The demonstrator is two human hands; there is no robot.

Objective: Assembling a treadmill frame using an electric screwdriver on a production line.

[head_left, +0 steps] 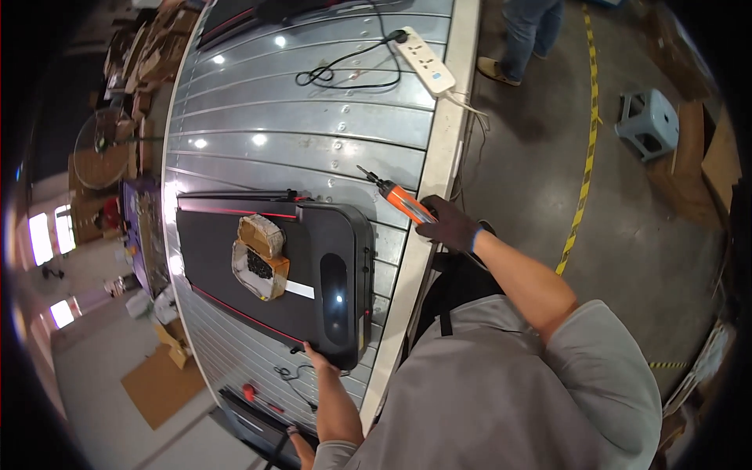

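- Your right hand (449, 223), in a dark glove, is closed around the handle of an orange electric screwdriver (401, 200); the tool's tip points up and away from you, over the metal conveyor bench (313, 125), just beyond the far right corner of the black treadmill (313, 266).
- Your bare left hand (317, 359) touches the near edge of the treadmill — fingers pressed on the rim; whether they curl under it cannot be told.
- The treadmill lies flat on the bench, its red-striped belt running leftward, its glossy console end nearest you.
- On the treadmill's deck sits a taped cardboard parcel (262, 249), torn open to show dark parts inside.
- Beyond the treadmill, farther up the bench, a white power strip (424, 59) lies at the bench's right edge, with a coiled black cable (345, 66) beside it.
- To the treadmill's right, off the bench, another person's legs (525, 35) stand on the concrete floor — a grey plastic stool (647, 121) farther right, past a yellow-and-black floor line (586, 157).
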